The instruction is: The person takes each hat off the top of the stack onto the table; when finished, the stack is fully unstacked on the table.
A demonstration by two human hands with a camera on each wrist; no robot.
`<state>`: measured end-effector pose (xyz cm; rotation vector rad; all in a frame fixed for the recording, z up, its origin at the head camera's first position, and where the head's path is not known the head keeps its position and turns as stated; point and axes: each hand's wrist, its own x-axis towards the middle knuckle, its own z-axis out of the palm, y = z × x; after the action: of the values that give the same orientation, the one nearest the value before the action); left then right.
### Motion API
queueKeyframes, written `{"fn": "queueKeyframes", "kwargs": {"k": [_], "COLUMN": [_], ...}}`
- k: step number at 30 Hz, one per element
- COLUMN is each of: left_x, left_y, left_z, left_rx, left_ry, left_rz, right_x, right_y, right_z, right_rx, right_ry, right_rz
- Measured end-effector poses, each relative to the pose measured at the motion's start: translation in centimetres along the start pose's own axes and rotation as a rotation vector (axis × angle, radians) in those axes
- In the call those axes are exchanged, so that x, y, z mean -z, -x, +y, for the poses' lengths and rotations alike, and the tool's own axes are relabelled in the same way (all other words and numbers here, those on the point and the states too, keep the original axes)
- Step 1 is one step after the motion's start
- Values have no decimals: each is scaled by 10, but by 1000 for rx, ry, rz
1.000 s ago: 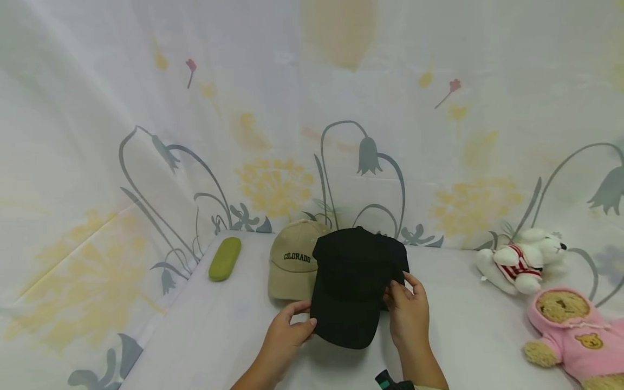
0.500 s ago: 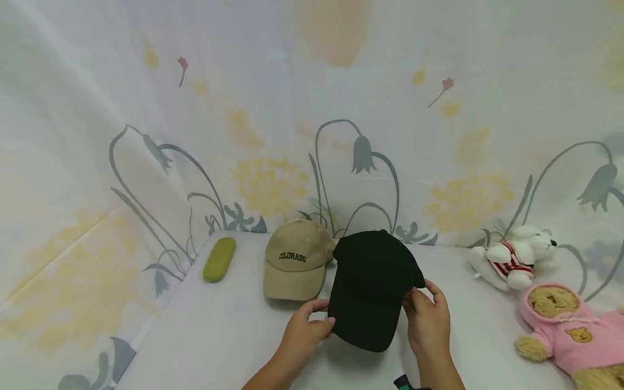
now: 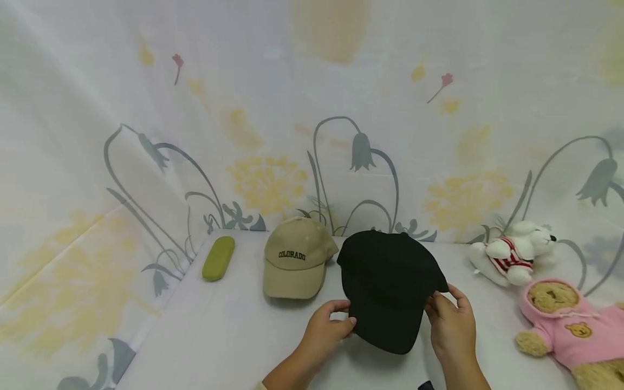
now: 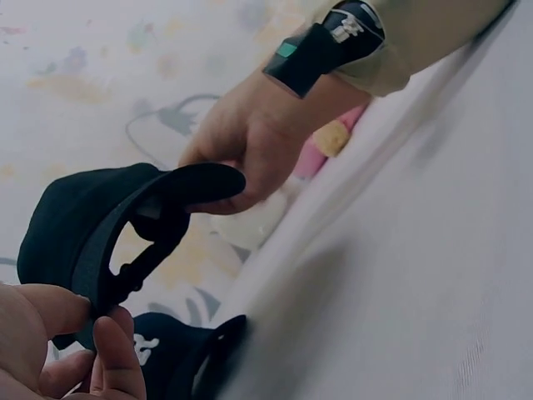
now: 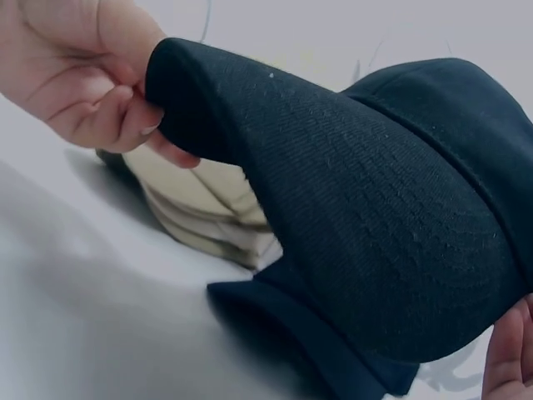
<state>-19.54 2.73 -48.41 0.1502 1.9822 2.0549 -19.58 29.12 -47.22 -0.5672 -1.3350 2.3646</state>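
A plain black baseball cap (image 3: pixel 385 292) is held above the table, its brim tilted toward me. My left hand (image 3: pixel 327 329) pinches the brim's left edge between thumb and fingers. On the other side my right hand (image 3: pixel 453 325) grips the cap's edge near where brim meets crown; part of those fingers is hidden behind it. A dark navy cap (image 4: pixel 171 354) with a white emblem stands on the table beneath and behind, mostly covered in the head view. To the left sits a beige cap (image 3: pixel 294 260) lettered COLORADO, apart from both hands.
A green oblong case (image 3: pixel 218 259) lies at the far left of the white table (image 3: pixel 219 336). On the right are a white plush dog (image 3: pixel 517 253) in red stripes and a teddy bear (image 3: pixel 570 330) in a pink hoodie. A floral curtain (image 3: pixel 273 108) hangs behind.
Both hands have carried the black cap to the right, away from the beige cap, which now shows whole. The black cap has come further over the navy cap in the head view.
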Motion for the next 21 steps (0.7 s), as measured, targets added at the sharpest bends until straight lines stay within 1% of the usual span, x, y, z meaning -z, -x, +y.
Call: {"fn": "queueKeyframes", "kwargs": {"k": [5, 8, 12, 17, 21], "left_x": [-10, -18, -31, -51, -64], "left_y": [-8, -12, -17, -19, -21], "left_z": [-2, -3, -5, -11, -9], "left_rx": [18, 11, -14, -9, -2], "left_ry": [2, -10, -17, 8, 9], "left_rz": [-28, -38, -46, -38, -18], "right_x": [13, 20, 31, 45, 52], "right_y": [-4, -9, -16, -26, -35], "right_z": [-7, -11, -16, -22, -24], "right_rx": [-18, -17, -27, -57, -62], "right_ry": [6, -4, -2, 3, -2], "right_rz": [20, 31, 62, 94, 102]}}
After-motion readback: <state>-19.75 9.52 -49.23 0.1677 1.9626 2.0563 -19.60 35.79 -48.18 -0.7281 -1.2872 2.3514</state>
